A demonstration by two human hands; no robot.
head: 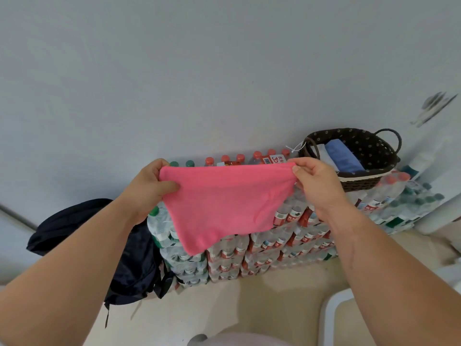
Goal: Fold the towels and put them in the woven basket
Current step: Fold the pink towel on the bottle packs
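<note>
Here we pinch the pink towel (224, 206) taut, left hand (149, 186) and right hand (316, 183) each gripping a top corner, basket (374, 181) beyond.

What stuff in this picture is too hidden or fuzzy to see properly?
All in the head view:
- Stacked packs of water bottles: the middle is hidden behind the pink cloth towel, which the left hand and right hand pinch.
- Dark woven basket: its wall hides what lies under the blue folded towel.
- Grey wall mark: blurred.
- White rounded object: cut off by the bottom edge.
</note>
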